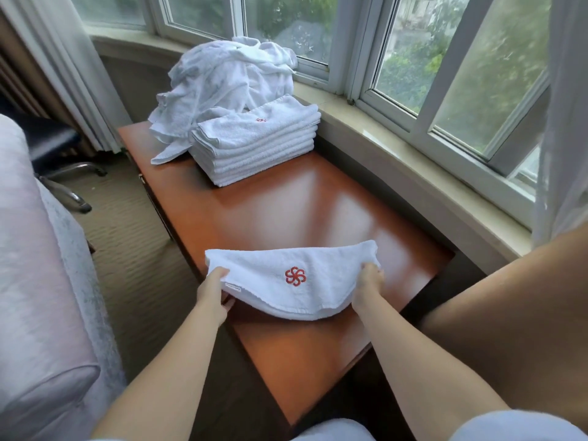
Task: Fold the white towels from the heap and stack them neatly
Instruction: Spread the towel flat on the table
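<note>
Head view of a folding step at a wooden table (pixel 286 202) set against a curved window sill (pixel 413 160). A folded white towel (pixel 292 281) with a red embroidered emblem (pixel 295 276) lies at the near end of the table, its middle bowed upward; the left hand (pixel 213 286) grips its left end with fingers curled under and thumb on top, and the right hand (pixel 369 283) grips its right end in the same manner. A stack of folded towels (pixel 254 144) stands at the far end of the table, touching the unfolded heap (pixel 222 84) behind it, well apart from the towel in hand. The step in hand appears to be lifting or settling the finished fold for transfer to the stack; it is done well if both ends are kept level, the layers are pinched together so that none slips out, and the emblem stays uppermost, as it shows on the top of the stack. The polished surface between towel and stack offers an open path. Limits to note: the left table edge lies just beside the left hand, with carpet (pixel 127 233) below; the sill borders the right side; a loose corner of the heap trails beside the stack and could be caught when the towel is set down
</note>
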`<state>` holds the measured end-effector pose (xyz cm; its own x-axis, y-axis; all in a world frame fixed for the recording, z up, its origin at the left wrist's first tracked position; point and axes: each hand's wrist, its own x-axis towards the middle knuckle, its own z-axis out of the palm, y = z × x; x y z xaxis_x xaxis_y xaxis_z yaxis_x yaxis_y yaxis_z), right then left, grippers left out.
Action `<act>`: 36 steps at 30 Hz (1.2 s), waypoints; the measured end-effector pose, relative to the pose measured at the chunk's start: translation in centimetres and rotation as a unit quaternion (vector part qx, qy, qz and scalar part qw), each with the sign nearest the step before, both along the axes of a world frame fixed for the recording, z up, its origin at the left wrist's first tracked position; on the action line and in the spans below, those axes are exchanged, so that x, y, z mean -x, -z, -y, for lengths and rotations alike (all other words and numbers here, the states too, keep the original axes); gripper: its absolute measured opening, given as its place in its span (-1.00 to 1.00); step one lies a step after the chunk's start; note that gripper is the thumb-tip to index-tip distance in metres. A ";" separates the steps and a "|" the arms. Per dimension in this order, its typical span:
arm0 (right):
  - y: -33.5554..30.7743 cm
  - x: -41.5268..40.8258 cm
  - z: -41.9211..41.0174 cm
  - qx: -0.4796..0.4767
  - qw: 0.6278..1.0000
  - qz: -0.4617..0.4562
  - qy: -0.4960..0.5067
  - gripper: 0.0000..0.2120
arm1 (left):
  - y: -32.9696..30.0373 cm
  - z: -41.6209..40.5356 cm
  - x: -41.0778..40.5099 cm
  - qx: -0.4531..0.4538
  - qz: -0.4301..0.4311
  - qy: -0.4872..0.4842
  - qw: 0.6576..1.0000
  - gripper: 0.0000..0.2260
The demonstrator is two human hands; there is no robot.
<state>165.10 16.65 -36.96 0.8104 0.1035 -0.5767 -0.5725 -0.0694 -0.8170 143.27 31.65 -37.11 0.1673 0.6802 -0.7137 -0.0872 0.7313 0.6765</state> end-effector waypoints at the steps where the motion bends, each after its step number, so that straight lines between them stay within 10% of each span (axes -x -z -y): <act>1: -1.1 0.4 -0.7 -0.023 1.000 0.003 -0.007 -0.88 | -1.1 0.1 -0.3 -0.016 0.024 -0.008 1.000 -0.69; 16: -12.8 8.5 -13.3 -0.199 0.965 -0.013 -0.171 -0.70 | -14.2 -6.0 2.8 -0.180 0.149 -0.010 0.972 -0.75; 36: -19.7 10.2 -34.0 -0.241 0.968 0.058 0.030 -0.97 | -19.3 -29.8 -0.7 -0.155 0.297 0.187 0.923 -0.60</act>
